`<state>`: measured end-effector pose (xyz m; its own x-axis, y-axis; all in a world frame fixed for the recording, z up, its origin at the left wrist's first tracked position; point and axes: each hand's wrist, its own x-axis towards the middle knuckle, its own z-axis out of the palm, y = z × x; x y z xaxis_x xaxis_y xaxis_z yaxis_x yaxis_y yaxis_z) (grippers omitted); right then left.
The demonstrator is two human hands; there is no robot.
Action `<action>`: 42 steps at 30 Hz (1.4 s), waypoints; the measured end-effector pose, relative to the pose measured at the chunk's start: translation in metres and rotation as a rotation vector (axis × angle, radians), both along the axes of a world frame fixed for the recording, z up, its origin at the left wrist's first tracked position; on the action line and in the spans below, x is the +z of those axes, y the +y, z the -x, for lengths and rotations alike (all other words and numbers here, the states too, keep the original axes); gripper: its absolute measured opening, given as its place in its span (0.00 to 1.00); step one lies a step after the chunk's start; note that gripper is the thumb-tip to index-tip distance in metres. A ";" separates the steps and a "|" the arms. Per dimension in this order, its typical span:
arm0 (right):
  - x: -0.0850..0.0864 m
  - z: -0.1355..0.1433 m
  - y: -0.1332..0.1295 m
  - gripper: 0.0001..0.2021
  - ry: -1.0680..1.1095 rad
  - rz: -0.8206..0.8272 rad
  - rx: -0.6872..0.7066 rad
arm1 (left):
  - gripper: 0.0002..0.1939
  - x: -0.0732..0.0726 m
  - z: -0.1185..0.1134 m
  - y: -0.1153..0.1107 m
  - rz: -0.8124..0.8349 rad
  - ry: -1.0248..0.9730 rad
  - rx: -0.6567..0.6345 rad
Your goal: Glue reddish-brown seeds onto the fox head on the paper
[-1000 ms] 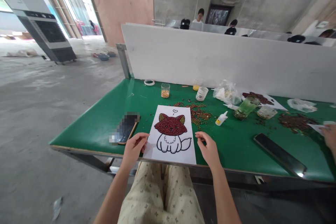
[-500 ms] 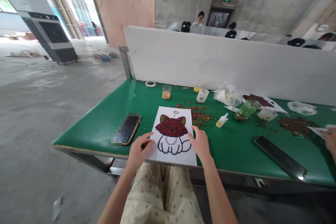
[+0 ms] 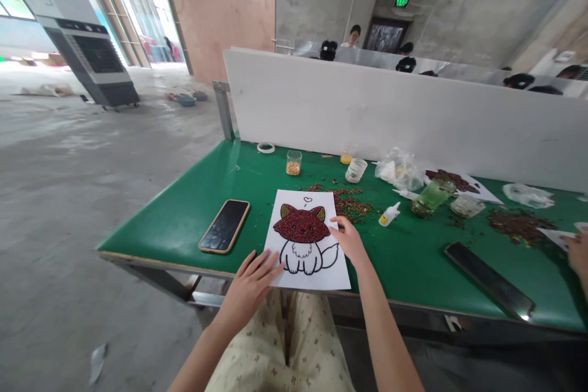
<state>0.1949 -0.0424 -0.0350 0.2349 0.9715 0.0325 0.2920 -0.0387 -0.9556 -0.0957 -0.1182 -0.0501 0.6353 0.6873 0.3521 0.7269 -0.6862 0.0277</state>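
A white sheet (image 3: 340,275) with a fox outline lies at the front edge of the green table (image 3: 160,214). Dark red bits fill the fox's head (image 3: 301,225), and its ears are greenish; the body and tail are bare outline. My left hand (image 3: 252,282) rests with fingers spread over the sheet's lower left edge. At the sheet's right edge is my right hand (image 3: 348,237), its fingers apart and fingertips by the fox's cheek. Neither hand holds anything. Behind the sheet lie scattered red and green bits (image 3: 351,205).
A phone (image 3: 225,226) lies left of the sheet. Glue bottle (image 3: 389,214), jar of yellow bits (image 3: 294,163), glass jar (image 3: 356,170), green jar (image 3: 432,197) and black case (image 3: 489,280) stand or lie around. A person's hand (image 3: 577,251) is at far right. White board (image 3: 390,110) borders the back.
My left hand has moved from the sheet's left edge onto its lower left part, fingers now spread flat. My right hand has shifted slightly up and left over the edge. The sheet has turned slightly.
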 end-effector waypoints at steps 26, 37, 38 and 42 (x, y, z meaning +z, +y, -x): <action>0.002 0.030 -0.012 0.13 0.698 0.062 -0.039 | 0.12 0.116 -0.037 0.055 0.028 -0.784 -0.186; 0.000 0.063 -0.021 0.06 0.721 -0.005 0.056 | 0.12 0.141 -0.050 0.069 -0.069 -0.771 -0.317; 0.001 0.064 -0.021 0.06 0.702 -0.001 0.074 | 0.12 0.145 -0.051 0.069 -0.080 -0.756 -0.334; 0.002 0.069 -0.019 0.06 0.585 -0.019 0.139 | 0.12 0.158 -0.057 0.067 -0.110 -0.691 -0.412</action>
<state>0.1262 -0.0611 -0.0334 0.0898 0.9949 -0.0467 -0.2816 -0.0196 -0.9593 -0.0385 -0.0516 0.1076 0.4442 0.3841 0.8094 0.2591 -0.9199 0.2944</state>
